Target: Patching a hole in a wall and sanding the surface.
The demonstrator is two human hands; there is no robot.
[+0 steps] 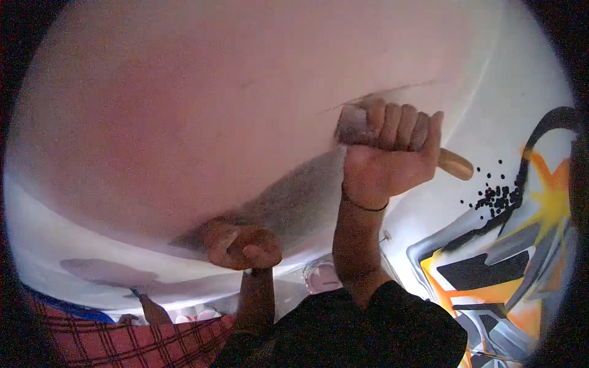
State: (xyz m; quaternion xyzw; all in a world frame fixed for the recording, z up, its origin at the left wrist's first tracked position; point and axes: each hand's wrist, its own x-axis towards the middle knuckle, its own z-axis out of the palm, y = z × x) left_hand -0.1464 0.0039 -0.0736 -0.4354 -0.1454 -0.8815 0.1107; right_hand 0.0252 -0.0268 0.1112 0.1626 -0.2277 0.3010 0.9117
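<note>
Head view: at two o'clock, the right hand (392,147) wraps its fingers firmly round a wooden-handled tool (457,164), butt toward four o'clock, gray end near the pinkish surface (184,122). At seven o'clock, the left hand (245,247) curls its fingers halfway; whether they hold anything, I cannot tell.
</note>
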